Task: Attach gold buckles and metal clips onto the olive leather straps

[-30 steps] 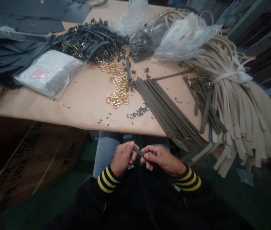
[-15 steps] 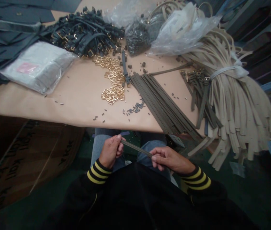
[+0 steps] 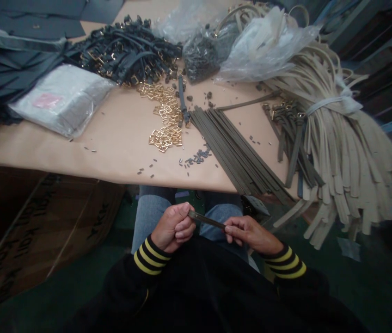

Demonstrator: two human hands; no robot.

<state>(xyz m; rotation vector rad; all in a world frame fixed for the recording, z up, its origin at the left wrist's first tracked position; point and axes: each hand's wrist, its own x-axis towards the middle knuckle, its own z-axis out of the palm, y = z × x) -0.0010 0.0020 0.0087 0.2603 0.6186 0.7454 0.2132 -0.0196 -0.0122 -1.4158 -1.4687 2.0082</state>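
Observation:
Over my lap, just off the table's front edge, a thin olive-brown strap stretches between my two hands. My left hand pinches one end of it between thumb and curled fingers. The other end sits in the fingertips of my right hand. Beyond them on the table lies a row of similar olive straps, side by side on a slant. Left of that row are a heap of gold rectangular buckles and a scatter of small dark metal pieces.
A bundle of beige straps hangs over the table's right edge. At the back lie a pile of dark buckled straps and clear plastic bags. A wrapped white packet lies left; a cardboard box stands below the table.
My left hand has moved right and slightly down, closer to my right hand, so less strap shows between them. My right hand still grips the strap in nearly the same place.

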